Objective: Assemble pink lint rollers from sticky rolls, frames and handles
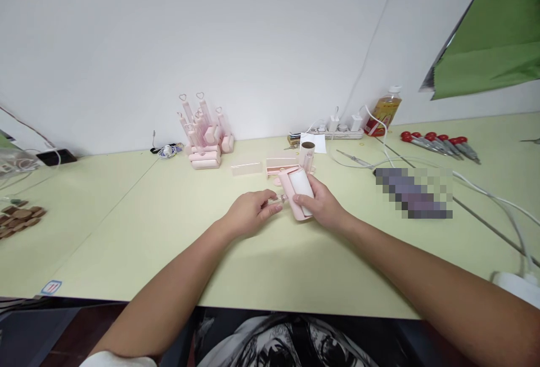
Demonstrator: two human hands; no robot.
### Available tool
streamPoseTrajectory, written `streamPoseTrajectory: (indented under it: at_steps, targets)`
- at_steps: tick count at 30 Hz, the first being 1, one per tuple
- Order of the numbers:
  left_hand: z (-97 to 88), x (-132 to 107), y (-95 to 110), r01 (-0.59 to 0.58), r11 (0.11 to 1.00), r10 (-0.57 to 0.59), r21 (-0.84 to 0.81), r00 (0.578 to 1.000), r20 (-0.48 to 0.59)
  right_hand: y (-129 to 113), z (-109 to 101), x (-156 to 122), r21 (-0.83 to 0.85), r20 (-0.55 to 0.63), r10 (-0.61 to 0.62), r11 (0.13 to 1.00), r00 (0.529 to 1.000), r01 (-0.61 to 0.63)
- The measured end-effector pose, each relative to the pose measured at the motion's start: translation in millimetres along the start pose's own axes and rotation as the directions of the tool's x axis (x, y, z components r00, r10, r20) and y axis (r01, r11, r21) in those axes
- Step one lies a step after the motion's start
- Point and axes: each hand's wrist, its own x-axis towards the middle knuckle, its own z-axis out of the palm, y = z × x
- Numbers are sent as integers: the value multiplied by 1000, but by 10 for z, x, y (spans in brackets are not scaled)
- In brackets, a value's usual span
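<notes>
A pale pink lint roller (291, 190) with a white roll is held tilted above the table, in front of me. My right hand (325, 203) wraps its right side, thumb pressed across the white roll. At its left, my left hand (253, 209) pinches the clear handle (277, 200) between thumb and fingers. Just behind the roller stands an upright paper roll (307, 153) with a brown core. A pink open cover (274, 163) lies beside that roll, partly behind the lint roller. Farther left is a flat, clear pinkish strip (247, 169).
Several pink lint rollers with heart-shaped ends (206, 145) stand at the back left. A power strip (348, 134) with chargers, a bottle (383, 111) and red-ended tools (441, 143) are at the back right. Cables cross near a blurred-out object (411, 193). Brown pieces (21, 221) lie far left.
</notes>
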Motion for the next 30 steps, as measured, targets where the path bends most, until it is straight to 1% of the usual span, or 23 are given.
streamPoseTrajectory:
  at_steps: [4, 10, 14, 18, 21, 23, 26, 28, 30]
  targets:
    - [-4, -6, 7, -3, 1000, 3, 15, 1000, -11, -12, 8, -4, -48, -1, 32, 998, 999, -32]
    - [-19, -5, -4, -11, 1000, 11, 29, 1000, 13, -43, 25, -20, -70, 46, 51, 996, 998, -48]
    - [-4, -2, -37, -21, 1000, 20, 18, 1000, 23, -27, 67, -45, -93, 49, 62, 994, 997, -57]
    - [-4, -14, -44, -69, 998, 68, 6, 997, 34, -15, 106, -84, -50, 77, 52, 998, 996, -48]
    - [-10, -23, -22, -77, 996, 77, -34, 997, 5, -31, 112, -96, -5, 91, 54, 999, 994, -53]
    - [-14, -23, 0, -61, 996, 60, -63, 998, -10, -47, 115, -90, -18, 59, 72, 997, 996, -71]
    - [-35, -11, 7, -5, 997, 3, -81, 1000, -26, -58, 122, -59, -11, -47, 122, 992, 991, -122]
    - [-66, 0, -24, 43, 996, -47, -74, 998, -50, -50, 114, -28, 75, -109, 168, 984, 980, -161]
    - [-103, 10, -80, 81, 995, -86, -63, 994, -75, -32, 89, 7, 182, -139, 255, 956, 957, -228]
